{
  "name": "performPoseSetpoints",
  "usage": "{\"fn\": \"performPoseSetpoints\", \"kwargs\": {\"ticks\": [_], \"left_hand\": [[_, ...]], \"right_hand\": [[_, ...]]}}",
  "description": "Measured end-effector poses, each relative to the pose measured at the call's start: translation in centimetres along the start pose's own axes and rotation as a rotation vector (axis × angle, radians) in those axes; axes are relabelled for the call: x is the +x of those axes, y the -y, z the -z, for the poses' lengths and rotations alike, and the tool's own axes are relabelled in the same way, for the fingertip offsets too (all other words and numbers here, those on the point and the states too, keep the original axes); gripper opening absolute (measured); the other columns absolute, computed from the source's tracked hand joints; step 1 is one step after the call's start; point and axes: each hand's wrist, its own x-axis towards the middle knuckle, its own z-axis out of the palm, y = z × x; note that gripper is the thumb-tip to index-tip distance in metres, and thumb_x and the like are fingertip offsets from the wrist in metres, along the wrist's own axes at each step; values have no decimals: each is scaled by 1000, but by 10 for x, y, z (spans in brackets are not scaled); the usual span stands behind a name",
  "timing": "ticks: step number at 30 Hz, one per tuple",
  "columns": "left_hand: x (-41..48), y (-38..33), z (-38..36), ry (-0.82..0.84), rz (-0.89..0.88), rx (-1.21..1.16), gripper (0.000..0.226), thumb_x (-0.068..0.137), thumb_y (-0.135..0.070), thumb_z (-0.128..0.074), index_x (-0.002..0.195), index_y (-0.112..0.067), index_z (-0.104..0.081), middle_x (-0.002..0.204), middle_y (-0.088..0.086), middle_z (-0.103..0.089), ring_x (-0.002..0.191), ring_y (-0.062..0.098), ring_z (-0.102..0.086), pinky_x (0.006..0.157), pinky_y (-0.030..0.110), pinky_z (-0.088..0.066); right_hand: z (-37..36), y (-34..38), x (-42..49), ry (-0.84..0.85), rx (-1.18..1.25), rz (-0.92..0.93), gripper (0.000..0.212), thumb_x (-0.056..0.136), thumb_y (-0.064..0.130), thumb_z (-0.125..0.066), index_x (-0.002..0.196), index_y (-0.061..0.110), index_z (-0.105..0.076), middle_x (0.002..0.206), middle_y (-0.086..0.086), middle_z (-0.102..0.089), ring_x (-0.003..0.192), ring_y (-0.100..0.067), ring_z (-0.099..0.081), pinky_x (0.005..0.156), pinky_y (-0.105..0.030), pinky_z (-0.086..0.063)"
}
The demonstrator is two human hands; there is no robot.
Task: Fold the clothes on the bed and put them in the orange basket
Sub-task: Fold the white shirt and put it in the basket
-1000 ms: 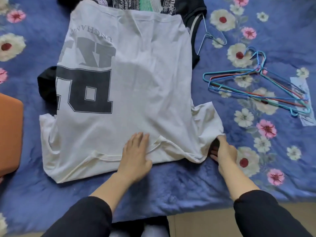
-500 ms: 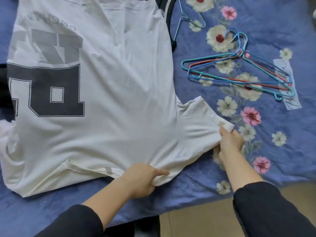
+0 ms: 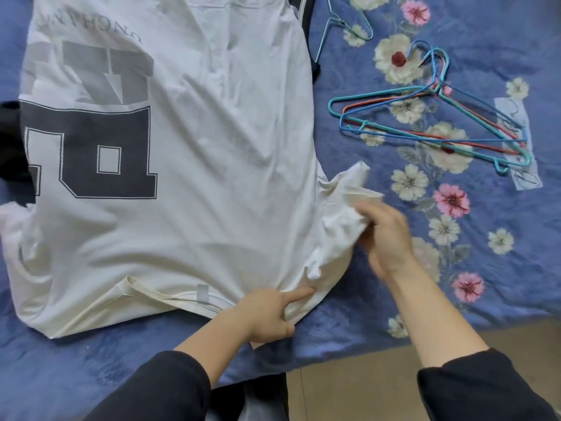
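A white T-shirt (image 3: 197, 153) with a large dark printed letter lies spread flat on the bed, collar toward me. My left hand (image 3: 267, 314) grips the shirt's near shoulder edge, its forefinger pointing along the cloth. My right hand (image 3: 385, 235) holds the bunched right sleeve (image 3: 343, 208), lifted a little and drawn in toward the shirt's body. The orange basket is out of view.
The blue flowered bedspread (image 3: 455, 268) covers the bed. Several wire hangers (image 3: 431, 129) lie in a heap to the right, with another hanger (image 3: 340, 28) farther back. Dark clothes (image 3: 12, 141) stick out from under the shirt at left and top. The floor (image 3: 358, 390) shows at bottom right.
My right hand has gathered the flat sleeve and moved it left toward the shirt's body. My left hand went from pressing flat near the collar to gripping the shoulder edge.
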Motion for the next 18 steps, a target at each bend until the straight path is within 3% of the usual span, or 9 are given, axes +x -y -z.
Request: {"fn": "performPoseSetpoints", "kwargs": {"ticks": [2, 3, 5, 8, 10, 12, 14, 16, 18], "left_hand": [[-3, 1, -3, 3, -6, -40, 76, 81, -23, -55, 146, -47, -26, 87, 2, -70, 88, 23, -63, 77, 26, -47], [-5, 2, -4, 14, 6, -86, 73, 81, -22, -55, 146, -44, -30, 83, 2, -70, 84, 22, -63, 75, 26, -48], [-9, 5, -5, 16, 30, -205, 66, 82, -19, -54, 143, -39, -41, 72, 0, -66, 71, 18, -60, 74, 28, -51], [-23, 14, 1, -120, 70, -283, 45, 85, -18, -53, 127, -31, -61, 80, -2, -66, 67, 11, -56, 71, 23, -46], [-37, 26, 7, -379, 107, -273, 32, 86, -21, -51, 111, -26, -70, 88, -6, -65, 73, 7, -54, 75, 25, -47], [-51, 45, 15, -766, 130, -193, 32, 80, -26, -46, 100, -23, -71, 96, -4, -63, 86, 15, -57, 80, 35, -49], [-68, 75, 21, -1056, 266, -8, 42, 70, -20, -51, 109, -20, -66, 114, 4, -57, 108, 27, -50, 88, 45, -44], [-83, 100, 30, -1052, 498, 44, 66, 62, -5, -60, 126, -21, -54, 131, 8, -46, 123, 28, -34, 98, 50, -28], [-106, 124, 33, -947, 616, 21, 67, 64, -6, -59, 128, -24, -51, 123, 6, -50, 118, 28, -39, 98, 45, -25]], "right_hand": [[-20, -2, -13, 401, -178, -128, 16, 83, 14, -62, 96, 7, -69, 82, -11, -63, 70, -19, -59, 61, -27, -47], [-27, -6, -15, 510, -281, -170, 20, 84, 17, -62, 101, 11, -69, 83, -10, -63, 70, -17, -60, 62, -26, -47], [-32, -22, -9, 439, -474, -139, 27, 89, 14, -61, 115, 15, -67, 80, -6, -65, 69, -15, -59, 62, -25, -48], [-28, -50, 0, 205, -825, 53, 51, 87, 14, -58, 136, 28, -54, 68, 4, -56, 68, -13, -57, 74, -36, -52], [-26, -61, -5, 314, -1036, 116, 69, 86, 23, -60, 144, 45, -31, 72, 8, -49, 73, -13, -54, 79, -35, -47], [-29, -68, -13, 417, -1309, 162, 79, 86, 34, -59, 147, 51, -12, 92, 6, -48, 91, -18, -55, 84, -36, -46], [-41, -74, -18, 406, -1535, 225, 78, 89, 37, -52, 150, 47, -4, 113, -1, -49, 105, -25, -54, 84, -38, -45], [-48, -81, -23, 337, -1633, 304, 78, 92, 29, -48, 152, 38, 1, 119, -5, -48, 99, -29, -56, 74, -36, -44], [-60, -91, -35, 372, -1652, 447, 79, 91, 18, -47, 154, 29, -1, 119, -5, -50, 93, -30, -56, 69, -36, -42]]}}
